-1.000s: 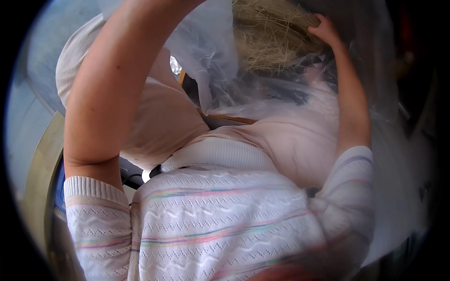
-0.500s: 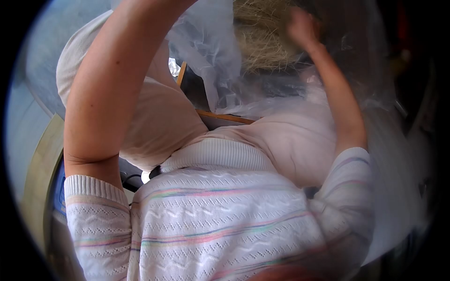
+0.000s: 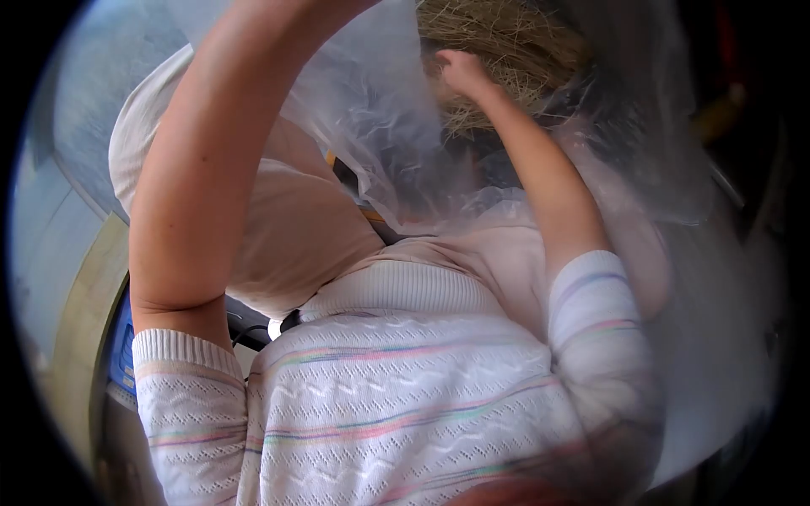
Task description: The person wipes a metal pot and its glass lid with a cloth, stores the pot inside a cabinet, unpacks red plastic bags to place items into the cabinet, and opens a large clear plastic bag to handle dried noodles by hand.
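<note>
My right hand [image 3: 464, 74] is over a bundle of dry, straw-like strands [image 3: 523, 42] at the top of the view. Its fingers are curled together beside the edge of a clear plastic sheet [image 3: 371, 93], and what they grip is too small to tell. The strands lie inside or among the crumpled plastic; which of the two I cannot tell. My left forearm rises out of the top edge of the view, so my left hand is hidden from sight.
More clear plastic [image 3: 650, 101] hangs on the right, over my lap. At the far left are a pale curved edge [image 3: 84, 312] and a blue object [image 3: 123, 354]. A strip of wooden edge [image 3: 371, 216] shows between my legs.
My right hand has moved left and slightly down across the strands to the plastic's edge. The plastic has shifted and covers more of the wooden edge. My left arm has moved slightly right.
</note>
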Tool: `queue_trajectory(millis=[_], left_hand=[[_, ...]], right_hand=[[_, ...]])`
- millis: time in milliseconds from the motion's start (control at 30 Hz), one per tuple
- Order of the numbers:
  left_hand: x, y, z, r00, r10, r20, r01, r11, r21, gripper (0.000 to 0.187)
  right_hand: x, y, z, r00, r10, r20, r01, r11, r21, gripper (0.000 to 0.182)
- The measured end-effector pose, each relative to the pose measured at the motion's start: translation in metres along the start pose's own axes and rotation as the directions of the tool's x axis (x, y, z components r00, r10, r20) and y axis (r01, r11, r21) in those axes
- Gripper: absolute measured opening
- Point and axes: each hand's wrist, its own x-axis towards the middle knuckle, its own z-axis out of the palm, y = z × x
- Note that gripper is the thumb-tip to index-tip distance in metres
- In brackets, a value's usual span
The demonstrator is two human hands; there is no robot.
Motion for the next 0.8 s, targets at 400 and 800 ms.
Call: queue_trajectory(millis=[400, 800], left_hand=[[0.000, -0.011, 0.008, 0.998, 0.065, 0.014, -0.065, 0.997, 0.035, 0.013], [-0.010, -0.012, 0.001, 0.995, 0.087, 0.052, -0.088, 0.996, 0.027, 0.012]], right_hand=[[0.030, 0.036, -0.035, 0.931, 0.307, -0.195, -0.287, 0.950, 0.126, 0.020], [0.064, 0.036, -0.029, 0.883, 0.435, -0.174, -0.401, 0.894, 0.201, 0.031]])
